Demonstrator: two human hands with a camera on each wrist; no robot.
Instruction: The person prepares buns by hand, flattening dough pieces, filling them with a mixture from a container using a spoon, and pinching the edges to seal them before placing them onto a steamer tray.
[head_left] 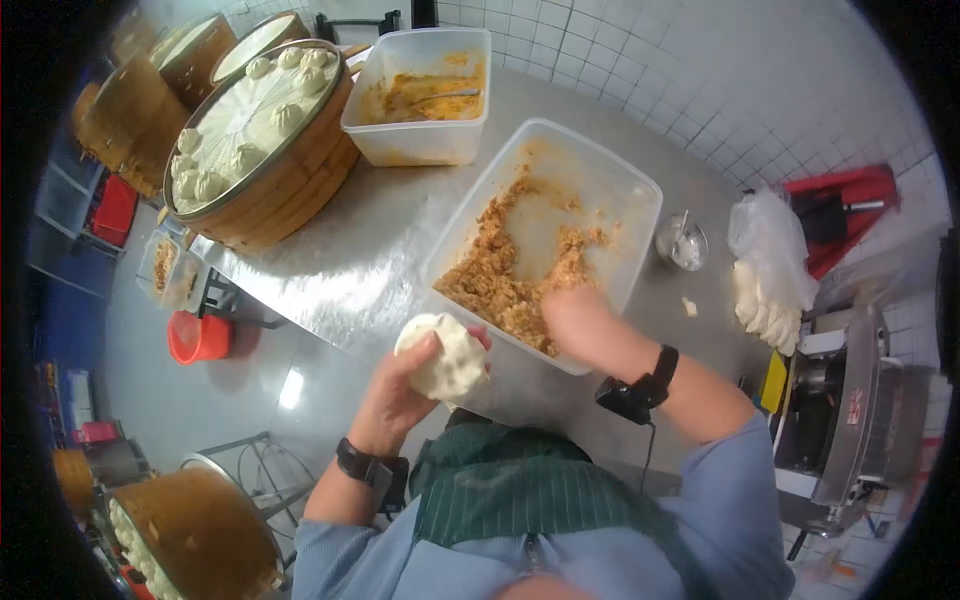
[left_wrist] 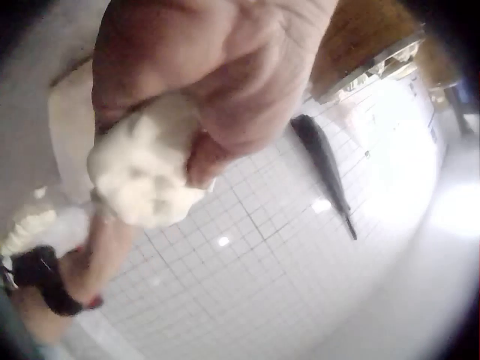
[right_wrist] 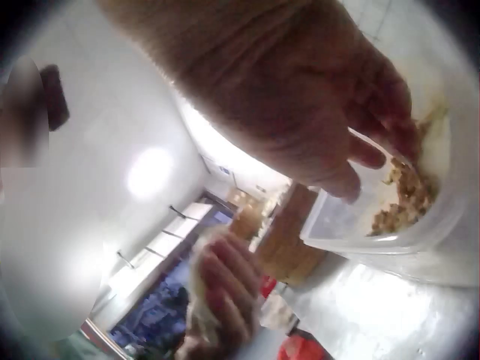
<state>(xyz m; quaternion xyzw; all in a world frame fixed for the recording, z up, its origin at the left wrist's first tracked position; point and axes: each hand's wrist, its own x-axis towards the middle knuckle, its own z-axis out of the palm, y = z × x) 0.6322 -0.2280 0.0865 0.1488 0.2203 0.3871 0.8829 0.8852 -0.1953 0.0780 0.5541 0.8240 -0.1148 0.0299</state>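
Observation:
My left hand [head_left: 400, 385] holds a round, white piece of dough [head_left: 441, 357], its thumb over the dough's face and its fingers behind. Dents and a wavy edge show on this dough [left_wrist: 146, 169] in the left wrist view. Over the near right side of a clear plastic tub [head_left: 630, 235], my right hand [head_left: 580, 325] reaches down into brown, crumbly filling [head_left: 490, 285]. In the right wrist view the right hand's fingers bend down toward the filling [right_wrist: 405, 199]; I cannot tell whether they hold anything.
A bamboo steamer [head_left: 290, 195] with several small white buns stands at the back left. Beside it is a smaller tub [head_left: 415, 145] with orange residue and a spoon. Right of the filling sit a small metal bowl [head_left: 682, 243] and a row of dough pieces [head_left: 765, 310] under plastic.

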